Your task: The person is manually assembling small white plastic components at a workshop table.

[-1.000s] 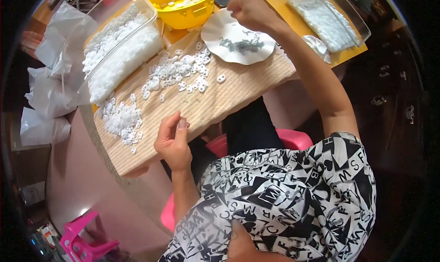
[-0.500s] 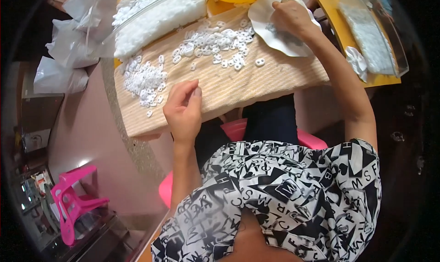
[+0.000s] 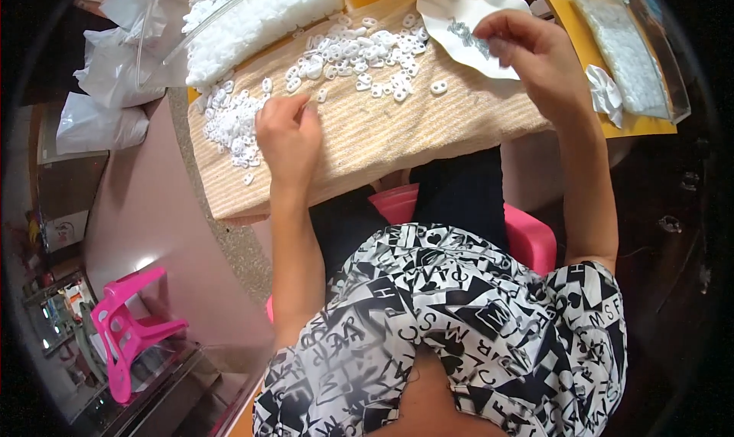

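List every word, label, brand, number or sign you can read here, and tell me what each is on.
Black-and-white shirt: scattered capital letters, many readable, not copied out here; black spade-like shapes among them.
Pale panel at far left: faint marks, too blurred to read.
Small white pieces: too small to tell whether any are marked.

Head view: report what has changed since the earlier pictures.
The right hand has drawn back and rightward, to the near right side of the white plate. The left hand has moved forward over the cloth, beside the left pile of white pieces. Whether either grip holds anything is unclear. Plate and pile stay put.
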`<state>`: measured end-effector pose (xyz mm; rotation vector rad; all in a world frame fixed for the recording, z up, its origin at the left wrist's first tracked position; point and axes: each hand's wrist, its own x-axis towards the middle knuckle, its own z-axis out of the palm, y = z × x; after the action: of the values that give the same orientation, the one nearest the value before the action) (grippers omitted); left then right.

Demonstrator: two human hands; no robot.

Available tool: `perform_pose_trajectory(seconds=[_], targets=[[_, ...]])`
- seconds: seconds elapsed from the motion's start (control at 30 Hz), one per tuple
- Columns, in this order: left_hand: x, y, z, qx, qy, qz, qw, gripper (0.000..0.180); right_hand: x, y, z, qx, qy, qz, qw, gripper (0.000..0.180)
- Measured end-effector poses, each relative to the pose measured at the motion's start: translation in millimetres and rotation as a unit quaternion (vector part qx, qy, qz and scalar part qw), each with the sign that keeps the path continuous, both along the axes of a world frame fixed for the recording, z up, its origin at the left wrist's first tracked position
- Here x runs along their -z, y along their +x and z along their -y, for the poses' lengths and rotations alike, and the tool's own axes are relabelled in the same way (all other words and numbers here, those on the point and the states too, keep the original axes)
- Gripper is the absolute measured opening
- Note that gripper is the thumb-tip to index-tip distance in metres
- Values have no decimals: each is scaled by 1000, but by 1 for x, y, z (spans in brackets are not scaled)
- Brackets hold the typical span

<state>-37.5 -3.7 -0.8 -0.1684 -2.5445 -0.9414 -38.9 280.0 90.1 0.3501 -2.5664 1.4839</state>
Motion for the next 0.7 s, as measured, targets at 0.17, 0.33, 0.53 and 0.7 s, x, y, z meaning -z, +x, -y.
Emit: perform_pose_trajectory(seconds=[0.17, 0.33, 0.53, 0.7], targets=[[11, -14, -8, 13, -79, -13, 997, 6, 12, 40, 37, -90, -293, 190, 933, 13], [11, -13, -14, 55, -1, -2, 998, 4, 42, 63, 60, -90, -413, 282, 861, 12], [-26, 28, -24, 110, 376, 175, 903, 8, 59, 67, 69, -57, -408, 319, 853, 12], [-28, 63, -49, 91, 435, 246, 861, 18, 80, 70, 67, -24, -305, 279, 910, 11]])
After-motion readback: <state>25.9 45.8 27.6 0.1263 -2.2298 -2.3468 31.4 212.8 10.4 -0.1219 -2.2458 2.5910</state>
